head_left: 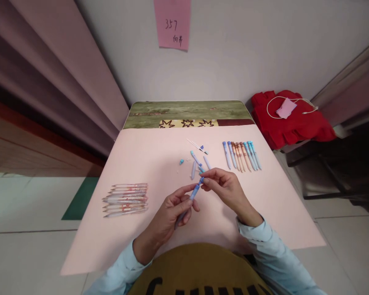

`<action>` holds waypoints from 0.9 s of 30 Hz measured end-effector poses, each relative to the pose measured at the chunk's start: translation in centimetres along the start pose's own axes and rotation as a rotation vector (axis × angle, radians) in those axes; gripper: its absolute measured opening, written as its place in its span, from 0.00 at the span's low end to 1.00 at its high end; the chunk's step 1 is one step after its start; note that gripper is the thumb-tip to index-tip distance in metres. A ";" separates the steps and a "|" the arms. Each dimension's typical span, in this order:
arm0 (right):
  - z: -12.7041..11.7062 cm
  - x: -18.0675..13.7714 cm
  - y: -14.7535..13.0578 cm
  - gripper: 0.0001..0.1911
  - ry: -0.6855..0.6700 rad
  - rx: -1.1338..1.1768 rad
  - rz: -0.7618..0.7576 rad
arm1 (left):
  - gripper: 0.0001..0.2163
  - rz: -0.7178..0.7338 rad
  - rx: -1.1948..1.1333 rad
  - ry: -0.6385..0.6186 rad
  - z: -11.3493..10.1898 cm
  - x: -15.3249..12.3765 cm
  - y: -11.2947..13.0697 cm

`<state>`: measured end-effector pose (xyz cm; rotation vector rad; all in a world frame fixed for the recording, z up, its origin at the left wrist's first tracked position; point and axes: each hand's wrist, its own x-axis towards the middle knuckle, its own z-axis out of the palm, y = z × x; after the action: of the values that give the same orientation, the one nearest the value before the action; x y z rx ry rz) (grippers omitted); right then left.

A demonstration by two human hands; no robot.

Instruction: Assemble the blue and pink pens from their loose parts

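My left hand (172, 208) is closed around a blue pen (194, 192), which points up and to the right over the near part of the table. At the pen's upper end, my right hand (227, 187) pinches a small darker blue top piece (201, 180); whether it is fully joined to the barrel I cannot tell. Just beyond my hands lie loose pen parts: a pale barrel (193, 170), a blue upper section (196, 157), a turquoise top piece (181, 162) and thin refills (197, 146). My right fingers partly cover some of these parts.
Several blue, brown and turquoise pens (241, 156) lie in a row at the right. At the left is a stack of several pale patterned pens (126, 200). A pale pink sheet (160, 143) covers the table. Red cloth (276, 131) with a white cable sits beyond the right edge.
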<state>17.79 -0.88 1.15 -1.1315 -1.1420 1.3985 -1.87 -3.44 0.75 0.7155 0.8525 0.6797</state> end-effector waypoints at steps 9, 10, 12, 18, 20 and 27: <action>-0.2 -0.3 0.2 0.10 0.008 -0.051 -0.021 | 0.23 0.001 0.039 0.002 -0.2 0.1 -0.2; -0.2 -0.3 0.2 0.10 0.007 -0.058 -0.025 | 0.23 0.003 0.044 0.002 -0.2 0.0 -0.2; -0.1 -0.3 0.2 0.10 0.005 -0.061 -0.023 | 0.24 0.003 0.055 -0.003 -0.2 -0.1 -0.2; -0.2 -0.5 0.5 0.11 0.001 -0.055 -0.014 | 0.23 -0.012 0.076 0.007 0.0 -0.1 -0.2; -0.3 -0.6 0.5 0.11 0.003 -0.078 -0.019 | 0.23 -0.012 0.080 0.016 0.0 0.0 -0.3; -0.3 -1.1 -0.1 0.12 0.011 -0.143 -0.080 | 0.19 -0.013 0.075 0.003 0.2 -0.1 -0.2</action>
<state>18.20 -1.95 1.33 -1.1792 -1.2821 1.2644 -1.66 -3.67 0.71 0.7761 0.8883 0.6398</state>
